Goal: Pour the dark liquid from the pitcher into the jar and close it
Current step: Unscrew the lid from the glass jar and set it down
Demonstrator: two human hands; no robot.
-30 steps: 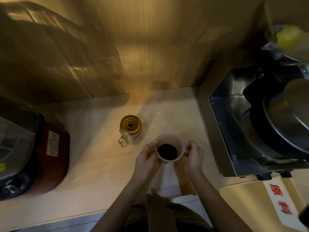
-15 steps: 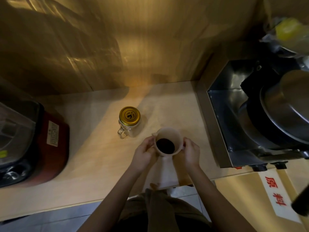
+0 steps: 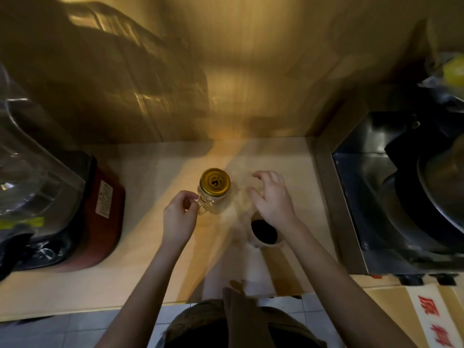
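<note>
A glass jar point(image 3: 216, 202) with a handle and a gold screw lid point(image 3: 215, 181) stands mid-counter, lid on. My left hand point(image 3: 178, 218) is at its left side, thumb and fingertips pinched on the handle. The pale pitcher point(image 3: 258, 243) with dark liquid point(image 3: 264, 231) stands on the counter to the jar's right and nearer me, with no hand on it. My right hand point(image 3: 272, 197) hovers with fingers spread between jar and pitcher, covering the pitcher's far rim and not touching the jar.
A red appliance with a clear lid point(image 3: 82, 212) fills the left of the pale counter point(image 3: 150, 259). A steel sink point(image 3: 371, 197) holding a large pan point(image 3: 442, 187) lies to the right. A golden wall point(image 3: 226, 71) rises behind; a cardboard box with red characters point(image 3: 431, 320) is at bottom right.
Both hands let go of the pitcher, which now stands on the counter. The left hand moved to the jar's handle; the right hand rose toward the jar, fingers spread.
</note>
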